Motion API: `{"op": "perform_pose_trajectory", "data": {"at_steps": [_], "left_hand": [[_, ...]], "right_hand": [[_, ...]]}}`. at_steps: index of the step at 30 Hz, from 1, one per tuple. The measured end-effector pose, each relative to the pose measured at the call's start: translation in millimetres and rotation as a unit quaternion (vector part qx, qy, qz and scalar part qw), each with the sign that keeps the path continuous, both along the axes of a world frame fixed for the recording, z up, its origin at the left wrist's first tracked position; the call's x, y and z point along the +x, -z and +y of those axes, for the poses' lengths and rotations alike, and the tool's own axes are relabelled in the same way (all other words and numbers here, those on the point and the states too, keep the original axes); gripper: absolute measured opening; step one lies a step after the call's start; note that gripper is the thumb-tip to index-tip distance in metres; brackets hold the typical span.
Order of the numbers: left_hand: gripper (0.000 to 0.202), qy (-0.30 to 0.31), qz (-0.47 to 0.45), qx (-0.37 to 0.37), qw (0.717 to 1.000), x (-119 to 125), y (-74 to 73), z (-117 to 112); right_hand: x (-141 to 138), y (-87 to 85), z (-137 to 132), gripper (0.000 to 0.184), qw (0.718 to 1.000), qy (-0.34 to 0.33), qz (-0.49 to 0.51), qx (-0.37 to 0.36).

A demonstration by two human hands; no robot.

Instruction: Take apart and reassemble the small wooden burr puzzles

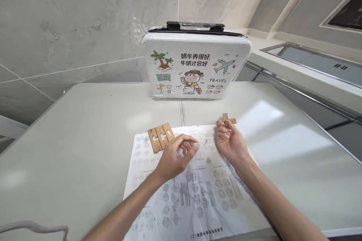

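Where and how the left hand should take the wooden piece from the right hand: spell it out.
Probably best by the block that juts up from the wooden piece, with the left hand coming from above. That block stands clear of the right hand's grip, which holds the piece lower down.

Grey marbled wall (70, 19); pale table (85, 128); glare (263, 113), perhaps daylight.

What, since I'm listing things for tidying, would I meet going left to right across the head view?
Cord → slotted pieces → held piece → counter.
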State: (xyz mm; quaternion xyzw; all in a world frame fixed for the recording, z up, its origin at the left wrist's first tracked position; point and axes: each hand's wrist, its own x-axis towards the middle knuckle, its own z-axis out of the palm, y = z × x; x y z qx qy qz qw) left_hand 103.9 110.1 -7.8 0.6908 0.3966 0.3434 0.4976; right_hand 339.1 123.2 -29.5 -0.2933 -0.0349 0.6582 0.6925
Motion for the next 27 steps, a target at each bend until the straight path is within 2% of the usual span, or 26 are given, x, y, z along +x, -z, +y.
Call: {"op": "perform_pose_trajectory", "data": {"at_steps": [4, 10, 15, 19, 21, 24, 27], "left_hand": [[0.025, 0.008, 0.005, -0.002, 1.000, 0, 0.4, 0], [0.021, 0.020, 0.009, 0.034, 0.999, 1, -1.1, -3], [0.015, -0.005, 0.056, 0.140, 0.988, -3, -10.7, 1], [0.013, -0.074, 0.152, 0.247, 0.954, -21, -15.1, 14], [0.028, -0.093, 0.208, 0.275, 0.934, -35, -12.6, 21], [0.062, -0.102, 0.272, 0.273, 0.917, -60, -4.6, 29], [0.079, -0.097, 0.298, 0.269, 0.911, -77, 3.3, 33]], "right_hand": [[-3, -2.3, -1, 0.013, 1.000, 0.002, 0.005, -0.007], [-18, -3.1, -5, 0.023, 0.997, -0.037, -0.066, 0.005], [-32, -6.7, -9, 0.033, 0.980, -0.091, -0.174, 0.019], [-38, -9.3, -11, 0.037, 0.968, -0.109, -0.225, 0.030], [-39, -9.8, -12, 0.039, 0.962, -0.125, -0.239, 0.036], [-41, -10.4, -14, 0.039, 0.953, -0.146, -0.261, 0.043], [-42, -11.8, -15, 0.037, 0.943, -0.163, -0.286, 0.050]]}}
